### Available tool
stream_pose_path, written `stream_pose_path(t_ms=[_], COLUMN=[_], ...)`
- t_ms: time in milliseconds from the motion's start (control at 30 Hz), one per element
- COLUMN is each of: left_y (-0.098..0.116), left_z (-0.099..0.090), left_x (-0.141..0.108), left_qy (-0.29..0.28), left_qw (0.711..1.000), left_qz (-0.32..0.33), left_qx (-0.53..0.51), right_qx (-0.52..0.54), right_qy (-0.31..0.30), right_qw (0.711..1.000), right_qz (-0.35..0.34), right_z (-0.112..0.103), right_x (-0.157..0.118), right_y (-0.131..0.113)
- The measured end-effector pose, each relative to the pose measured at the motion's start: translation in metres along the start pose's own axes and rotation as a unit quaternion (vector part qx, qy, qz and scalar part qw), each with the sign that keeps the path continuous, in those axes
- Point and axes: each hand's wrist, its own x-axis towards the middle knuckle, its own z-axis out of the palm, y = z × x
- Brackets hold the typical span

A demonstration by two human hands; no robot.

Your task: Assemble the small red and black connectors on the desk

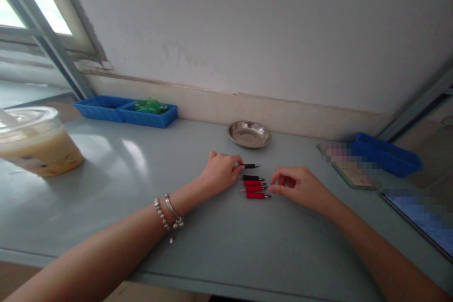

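My left hand [222,170] pinches the rear end of a black pen [250,166], whose tip points right, at the middle of the grey table. Just below it, a second black pen [252,178] and several red pens [255,195] lie side by side in a stack of rows, tips to the right. Close to the right of their tips is my right hand [290,183], its fingers curled with thumb and forefinger apart and nothing visible between them.
A metal dish [249,135] sits by the wall. Blue trays [143,117] with green material stand at back left, near a drink cup [38,144]. At right are a blue tray [387,155], a phone [348,170] and a blurred-out screen [419,219]. The table's front edge [184,283] runs below.
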Motion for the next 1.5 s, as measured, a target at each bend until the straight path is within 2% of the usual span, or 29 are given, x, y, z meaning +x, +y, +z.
stream_pose_path(t_ms=[167, 367, 567, 767, 1100, 1333, 1500], left_y=[0.001, 0.002, 0.002, 0.004, 0.014, 0.024, 0.026], left_z=[0.002, 0.0, 0.001, 0.001, -0.006, -0.013, -0.015], left_x=[0.0, -0.001, -0.001, -0.003, -0.008, -0.015, -0.017], left_qy=[-0.022, -0.032, -0.003, 0.024, 0.073, 0.031, 0.011], left_qw=[1.0, 0.999, 1.0, 0.999, 0.993, 0.981, 0.975], left_qz=[-0.003, 0.0, 0.017, 0.034, 0.092, 0.189, 0.22], left_qx=[-0.019, -0.034, -0.022, -0.013, 0.002, 0.001, 0.003], right_qx=[-0.001, -0.032, -0.018, -0.027, -0.041, -0.047, -0.049], right_qy=[-0.095, -0.128, -0.113, -0.075, -0.081, -0.066, -0.019], right_qw=[0.995, 0.991, 0.993, 0.996, 0.996, 0.997, 0.998], right_qz=[-0.009, -0.027, -0.033, -0.029, -0.011, -0.004, -0.028], right_z=[-0.001, 0.008, 0.017, 0.015, 0.013, 0.014, 0.011], right_x=[-0.004, -0.005, -0.004, -0.003, -0.001, 0.001, 0.002], right_y=[-0.01, -0.009, -0.009, -0.007, -0.006, -0.009, -0.008])
